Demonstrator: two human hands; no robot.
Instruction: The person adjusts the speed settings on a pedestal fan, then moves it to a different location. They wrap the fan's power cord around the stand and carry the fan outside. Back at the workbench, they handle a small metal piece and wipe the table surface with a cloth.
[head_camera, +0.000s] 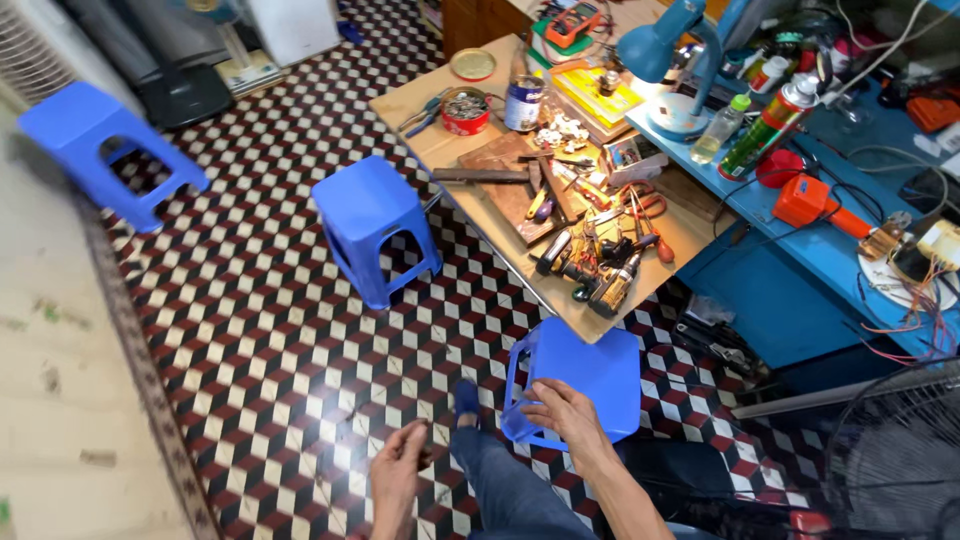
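Right hand (560, 408), lower centre of the frame, fingers clamped on edge of blue stool (580, 375) tipped on its side beside wooden tabletop (690, 240), probably for moving; left hand (398, 468) loosely curled, empty, above patterned floor (250, 340)
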